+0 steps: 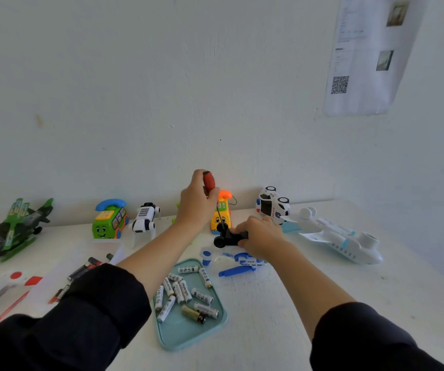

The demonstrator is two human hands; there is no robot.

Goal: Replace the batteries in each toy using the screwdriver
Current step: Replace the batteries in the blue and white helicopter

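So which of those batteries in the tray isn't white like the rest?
The gold and black battery near the front of the teal tray. The other batteries in the tray all have white wrappers with dark print.

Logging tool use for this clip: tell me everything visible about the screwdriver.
The screwdriver has a rounded red handle, plastic by its look, and a thin dark shaft. It stands nearly upright, tip down, above the table. The left hand grips the handle with curled fingers, leaving only its top showing. The shaft runs down to a small black wheeled toy held by the right hand; the tip appears to meet the toy, though the contact point is too small to confirm.
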